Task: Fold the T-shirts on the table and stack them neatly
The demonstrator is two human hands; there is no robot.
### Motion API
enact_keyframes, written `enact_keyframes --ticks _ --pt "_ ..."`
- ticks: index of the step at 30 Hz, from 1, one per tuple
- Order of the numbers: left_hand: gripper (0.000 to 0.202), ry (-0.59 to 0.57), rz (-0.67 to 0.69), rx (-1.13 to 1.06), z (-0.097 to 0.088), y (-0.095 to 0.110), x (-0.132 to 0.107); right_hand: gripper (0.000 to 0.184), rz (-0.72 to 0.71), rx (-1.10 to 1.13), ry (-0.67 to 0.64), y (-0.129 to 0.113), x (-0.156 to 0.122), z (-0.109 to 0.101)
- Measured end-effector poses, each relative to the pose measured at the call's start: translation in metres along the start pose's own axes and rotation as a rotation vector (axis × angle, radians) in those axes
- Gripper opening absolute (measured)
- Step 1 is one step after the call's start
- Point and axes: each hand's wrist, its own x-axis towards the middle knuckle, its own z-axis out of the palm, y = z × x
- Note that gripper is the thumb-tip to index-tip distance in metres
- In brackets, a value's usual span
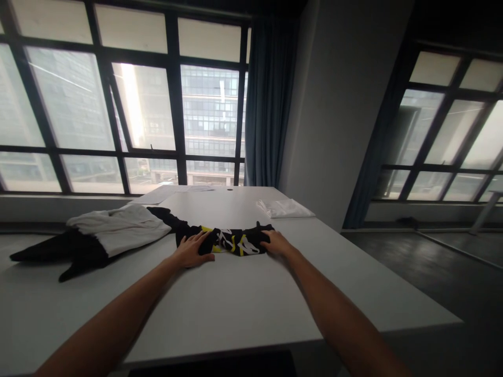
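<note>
Blk cloth garment (233,242) w/ yellow-white print, gathered in strip mid white desk (231,303); L hand (193,249) flat atop, not gripping; R hand (276,243) grip: can't tell. Grey-blk garment (126,226) unfolded; white bundle (288,208) folded, nr R edge.

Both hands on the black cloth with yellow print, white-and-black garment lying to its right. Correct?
Wrong side: in the head view, the white-and-black garment lies left of the printed black cloth. The rest holds: left hand and right hand are both on the cloth.
</note>
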Motion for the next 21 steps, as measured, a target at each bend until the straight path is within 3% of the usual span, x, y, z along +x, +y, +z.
enact_keyframes --ticks 5,7,10,12,15,18,21 --pt "0.122 0.054 0.140 0.007 -0.005 0.023 -0.001 0.053 -0.339 0.439 -0.255 -0.058 -0.010 0.010" --pt "0.112 0.078 0.207 -0.024 -0.006 0.033 -0.001 0.052 -0.402 0.574 -0.332 -0.074 -0.013 0.011" --pt "0.077 0.085 0.233 0.018 -0.018 0.042 0.004 0.050 -0.387 0.653 -0.287 -0.079 -0.014 0.007" --pt "0.061 0.124 0.219 0.148 -0.039 0.043 0.011 0.047 -0.314 0.665 -0.198 -0.069 -0.011 0.003" --pt "0.061 0.278 0.142 0.369 -0.093 0.030 0.024 0.040 -0.172 0.599 -0.075 -0.044 -0.005 -0.003" --pt "0.066 0.528 -0.021 0.430 -0.154 0.000 0.028 0.034 -0.087 0.481 -0.064 -0.023 -0.004 -0.005" --pt "0.077 0.724 -0.191 0.346 -0.187 -0.046 0.020 0.029 -0.061 0.391 -0.097 -0.015 -0.006 -0.006"
